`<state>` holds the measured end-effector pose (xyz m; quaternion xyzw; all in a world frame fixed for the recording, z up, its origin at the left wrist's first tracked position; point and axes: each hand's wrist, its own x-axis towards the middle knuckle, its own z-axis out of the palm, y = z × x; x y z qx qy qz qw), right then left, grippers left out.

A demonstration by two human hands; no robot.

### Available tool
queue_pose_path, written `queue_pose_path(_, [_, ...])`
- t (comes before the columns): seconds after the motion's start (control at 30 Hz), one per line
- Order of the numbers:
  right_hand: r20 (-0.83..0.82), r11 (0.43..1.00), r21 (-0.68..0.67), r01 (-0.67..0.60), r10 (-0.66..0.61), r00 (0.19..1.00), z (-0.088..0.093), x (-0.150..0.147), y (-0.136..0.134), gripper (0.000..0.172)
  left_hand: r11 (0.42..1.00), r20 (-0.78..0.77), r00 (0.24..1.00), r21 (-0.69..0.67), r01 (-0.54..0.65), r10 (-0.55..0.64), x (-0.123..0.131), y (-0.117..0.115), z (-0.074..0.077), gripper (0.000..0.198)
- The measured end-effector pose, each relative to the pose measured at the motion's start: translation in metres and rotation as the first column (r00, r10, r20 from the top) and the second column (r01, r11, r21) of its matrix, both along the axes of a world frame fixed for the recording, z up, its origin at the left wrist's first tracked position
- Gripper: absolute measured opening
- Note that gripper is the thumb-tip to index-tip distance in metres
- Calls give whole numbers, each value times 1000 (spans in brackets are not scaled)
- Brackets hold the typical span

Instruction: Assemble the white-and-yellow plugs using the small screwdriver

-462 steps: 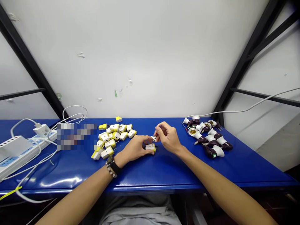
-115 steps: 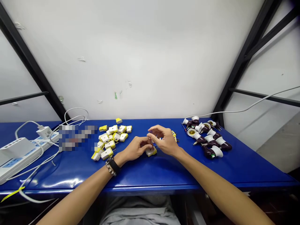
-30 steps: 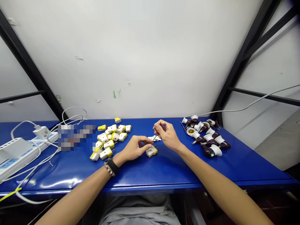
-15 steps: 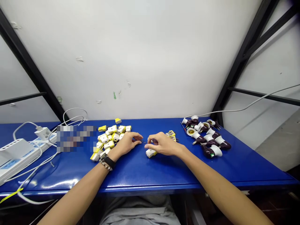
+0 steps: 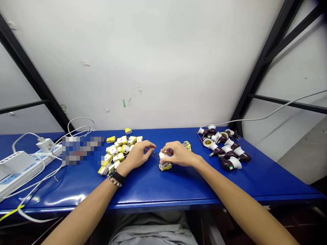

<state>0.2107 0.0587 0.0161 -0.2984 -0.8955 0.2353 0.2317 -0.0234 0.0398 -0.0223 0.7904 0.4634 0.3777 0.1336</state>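
My right hand (image 5: pixel 180 156) is closed round a white plug cover (image 5: pixel 162 155), with the dark maroon handle of a small screwdriver (image 5: pixel 170 150) tucked in the same grip. Just below it, a yellow plug base (image 5: pixel 165 166) lies open on the blue table (image 5: pixel 163 187). My left hand (image 5: pixel 136 156) hovers left of it with fingers loosely curved and apart, holding nothing I can see. Tiny dark screws (image 5: pixel 154 155) lie on the table between the two hands. A black watch and a bead bracelet sit on my left wrist.
A pile of yellow-and-white plugs (image 5: pixel 120 149) lies left of my left hand. Yellow parts (image 5: pixel 187 144) sit behind my right hand. Several maroon-and-white lamp sockets (image 5: pixel 224 151) are at the right. A white power strip (image 5: pixel 15 166) with cables is at far left.
My left hand let go of the plug and drew left toward the pile. My right hand came down onto the plug and lifted its white cover off the yellow base.
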Motion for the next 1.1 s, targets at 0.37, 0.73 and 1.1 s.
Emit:
queue_pose_path(0.37, [240,936,269,229,-295,925,-20,4,22,38,999,-156,988,-40,15,-21,0,-4,3,19])
queue_pose_path(0.73, [141,998,65,8,-17,990,-1,2,5,44,994,-208,976,-98,51,-71,1,5,-9,28])
queue_pose_path(1.1, [407,994,-27,105,-85,909,14,13,-3,26,987,-172,975,-104,124,-140,8,11,-9,19])
